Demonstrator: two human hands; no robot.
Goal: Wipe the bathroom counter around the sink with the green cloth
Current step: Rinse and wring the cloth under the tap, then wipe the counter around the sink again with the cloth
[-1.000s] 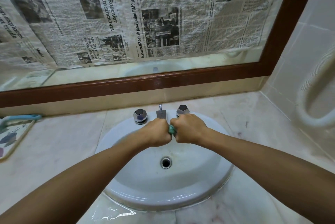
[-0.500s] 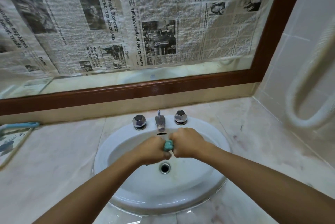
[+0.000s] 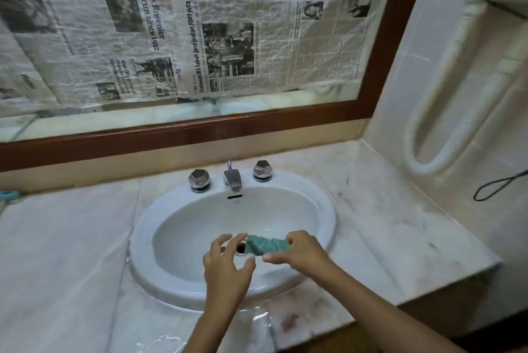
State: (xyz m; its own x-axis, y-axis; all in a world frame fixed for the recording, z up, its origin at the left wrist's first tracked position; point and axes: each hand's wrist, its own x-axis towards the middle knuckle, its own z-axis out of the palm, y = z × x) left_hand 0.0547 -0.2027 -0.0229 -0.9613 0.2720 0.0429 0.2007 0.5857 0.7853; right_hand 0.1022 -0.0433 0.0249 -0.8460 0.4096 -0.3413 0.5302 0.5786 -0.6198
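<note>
The green cloth (image 3: 266, 245), twisted into a short roll, hangs over the drain of the white oval sink (image 3: 325, 209). My right hand (image 3: 300, 252) pinches its right end between thumb and fingers. My left hand (image 3: 228, 262) hovers just left of the cloth with fingers spread, not touching it as far as I can see. The pale marble counter (image 3: 71, 238) surrounds the sink, with a wet sheen along the front edge.
A chrome spout (image 3: 233, 178) and two faceted chrome knobs (image 3: 199, 179) stand behind the basin. A wood-framed mirror (image 3: 171, 135) covered with newspaper backs the counter. A white hose loop (image 3: 445, 124) and black cord hang on the tiled right wall. A blue-rimmed item (image 3: 8, 195) sits far left.
Both fists were clenched together on the cloth near the spout. They have dropped toward the drain, the left hand has let go and opened, and the cloth now shows as a roll in the right hand.
</note>
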